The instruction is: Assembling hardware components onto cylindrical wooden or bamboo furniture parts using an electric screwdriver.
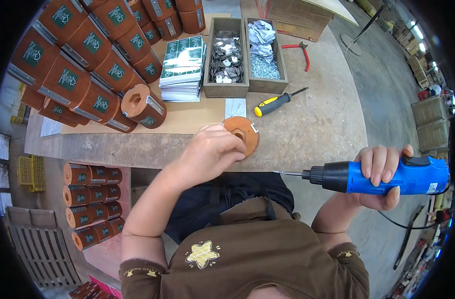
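Observation:
On the worktable near its front edge stands a terracotta-brown cylinder (251,134), its round end facing up with a hexagonal recess and a small white fitting at the rim. My left hand (212,152) is closed at its left and near side, thumb and fingers bent over the edge; the fingertips partly cover the recess. Off to the right, my right hand (382,169) grips a blue electric screwdriver (412,177) with a black nose. Its thin bit points left, below the table edge and apart from the cylinder.
Stacked brown cylinders (92,42) fill the left, beside a pile of green-and-white cards (185,55). Behind are a wooden box of small grey and white parts (226,89) and a box of screws (267,87). A yellow-black screwdriver (274,103) and red-handled pliers (306,57) lie nearby.

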`<move>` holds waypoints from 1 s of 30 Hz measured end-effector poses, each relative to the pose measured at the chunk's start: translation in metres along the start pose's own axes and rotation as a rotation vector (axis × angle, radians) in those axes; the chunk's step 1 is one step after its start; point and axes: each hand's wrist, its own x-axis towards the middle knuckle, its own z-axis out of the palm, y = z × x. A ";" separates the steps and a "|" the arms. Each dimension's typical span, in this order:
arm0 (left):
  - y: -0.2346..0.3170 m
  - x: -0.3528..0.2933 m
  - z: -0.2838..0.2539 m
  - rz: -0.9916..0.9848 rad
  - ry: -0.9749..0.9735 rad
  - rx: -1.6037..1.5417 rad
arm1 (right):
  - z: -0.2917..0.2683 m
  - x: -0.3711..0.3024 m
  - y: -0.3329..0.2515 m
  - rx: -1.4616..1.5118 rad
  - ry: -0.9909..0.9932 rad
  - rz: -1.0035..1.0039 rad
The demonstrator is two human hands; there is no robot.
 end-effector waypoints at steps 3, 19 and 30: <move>-0.005 -0.011 0.012 0.010 0.148 0.177 | 0.011 0.000 0.003 -0.009 -0.059 0.008; -0.018 -0.036 0.036 0.034 0.386 0.176 | 0.057 0.002 0.034 -0.203 -0.009 0.135; -0.017 -0.037 0.037 0.056 0.427 0.175 | 0.059 0.005 0.039 -0.233 -0.003 0.151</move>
